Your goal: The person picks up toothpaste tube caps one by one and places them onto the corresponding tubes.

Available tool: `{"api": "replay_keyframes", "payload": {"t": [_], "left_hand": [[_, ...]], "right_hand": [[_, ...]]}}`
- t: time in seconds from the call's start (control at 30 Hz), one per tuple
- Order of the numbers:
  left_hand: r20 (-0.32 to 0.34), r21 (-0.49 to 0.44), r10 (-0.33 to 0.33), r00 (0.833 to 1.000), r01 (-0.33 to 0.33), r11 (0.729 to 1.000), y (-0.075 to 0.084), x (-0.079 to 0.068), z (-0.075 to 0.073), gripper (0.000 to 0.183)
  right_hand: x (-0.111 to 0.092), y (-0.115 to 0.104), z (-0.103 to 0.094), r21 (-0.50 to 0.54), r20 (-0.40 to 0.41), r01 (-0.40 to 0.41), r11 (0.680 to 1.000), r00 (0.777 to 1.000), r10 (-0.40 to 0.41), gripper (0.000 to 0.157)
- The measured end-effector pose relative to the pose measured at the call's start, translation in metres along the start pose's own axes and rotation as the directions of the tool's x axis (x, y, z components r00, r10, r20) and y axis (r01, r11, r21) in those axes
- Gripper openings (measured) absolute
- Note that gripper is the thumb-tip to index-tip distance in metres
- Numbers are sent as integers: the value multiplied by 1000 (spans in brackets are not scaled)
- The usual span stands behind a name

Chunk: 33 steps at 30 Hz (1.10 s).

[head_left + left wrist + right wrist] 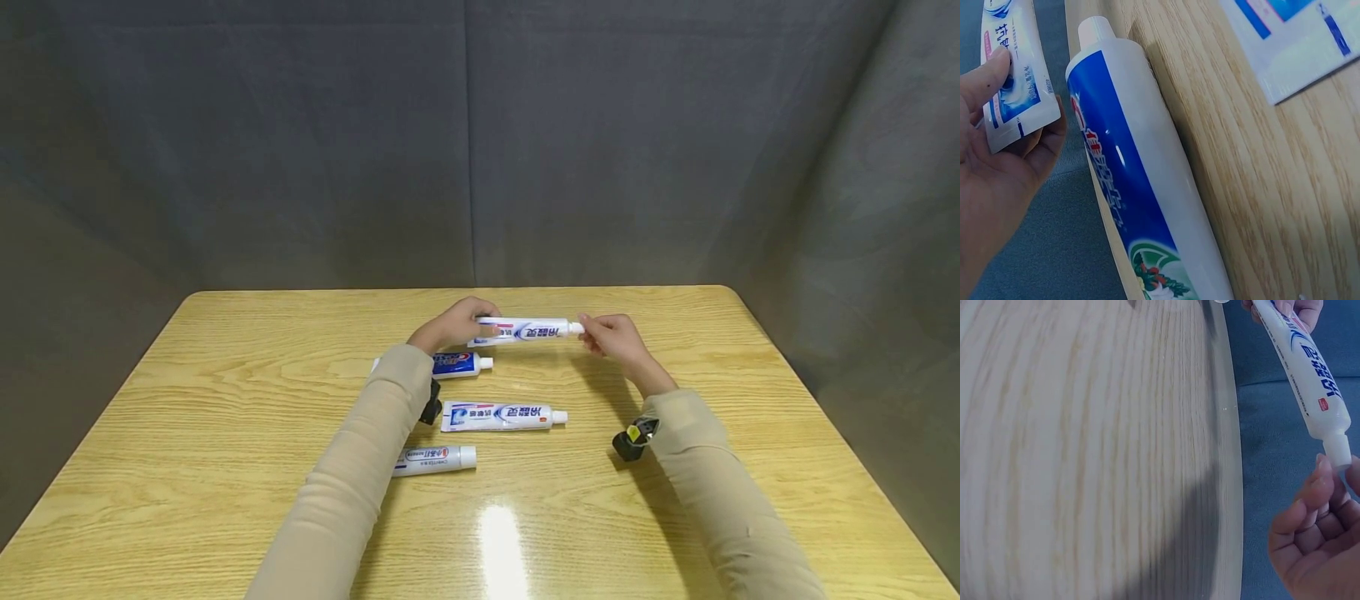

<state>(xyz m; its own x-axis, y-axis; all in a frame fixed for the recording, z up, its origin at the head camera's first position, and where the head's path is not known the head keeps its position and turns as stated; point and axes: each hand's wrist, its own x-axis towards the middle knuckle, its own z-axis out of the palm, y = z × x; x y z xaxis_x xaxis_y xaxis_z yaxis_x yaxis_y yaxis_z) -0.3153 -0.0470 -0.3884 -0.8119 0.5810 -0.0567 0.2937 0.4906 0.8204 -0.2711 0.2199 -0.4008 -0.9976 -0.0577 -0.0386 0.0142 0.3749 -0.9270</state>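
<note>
A white toothpaste tube (534, 329) with blue lettering is held sideways above the far part of the table. My left hand (459, 323) grips its flat crimped end, thumb on the printed face in the left wrist view. At the other end, the fingertips of my right hand (615, 335) pinch the white cap (1337, 451). Just nearer than the left hand lies a blue and white toothpaste tube (1141, 156), partly hidden by the left forearm in the head view. A second white toothpaste tube (501, 416) of the same print rests closer in.
A silver-grey toothpaste tube (438, 460) lies nearest, its left end behind the left sleeve. All three lying tubes have their caps to the right. The wooden table (225, 400) ends at a rounded far edge before a dark grey curtain (337, 167).
</note>
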Motion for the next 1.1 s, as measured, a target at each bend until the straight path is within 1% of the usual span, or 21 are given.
{"api": "replay_keyframes", "payload": {"t": [0.17,0.33,0.43,0.6,0.7,0.8,0.97,1.1], "left_hand": [[6,14,9,1000,-9,1000,1,0,0,7],[16,-5,27,1000,-27,1000,2,0,0,7],[17,-4,28,999,-28,1000,2,0,-1,6],[10,24,15,1000,-16,1000,0,0,-2,6],[6,24,9,1000,-9,1000,-1,0,-2,7],[6,17,10,1000,-10,1000,-2,0,-3,6],[7,18,10,1000,-10,1000,-2,1,-3,7],[5,25,13,1000,-13,1000,-1,0,-3,8]], "right_hand": [[0,-1,0,11,7,-17,1000,1000,17,44],[-2,-3,-1,2,5,-28,1000,1000,28,47],[-4,-3,-4,4,4,-9,1000,1000,9,47],[-7,-5,-8,52,35,21,998,999,-23,39],[-8,-5,-9,69,58,26,997,998,-30,34],[-7,-4,-9,78,64,38,996,997,-43,31],[-5,-2,-8,109,60,63,992,996,-70,29],[-4,-3,-7,112,42,63,992,997,-68,29]]}}
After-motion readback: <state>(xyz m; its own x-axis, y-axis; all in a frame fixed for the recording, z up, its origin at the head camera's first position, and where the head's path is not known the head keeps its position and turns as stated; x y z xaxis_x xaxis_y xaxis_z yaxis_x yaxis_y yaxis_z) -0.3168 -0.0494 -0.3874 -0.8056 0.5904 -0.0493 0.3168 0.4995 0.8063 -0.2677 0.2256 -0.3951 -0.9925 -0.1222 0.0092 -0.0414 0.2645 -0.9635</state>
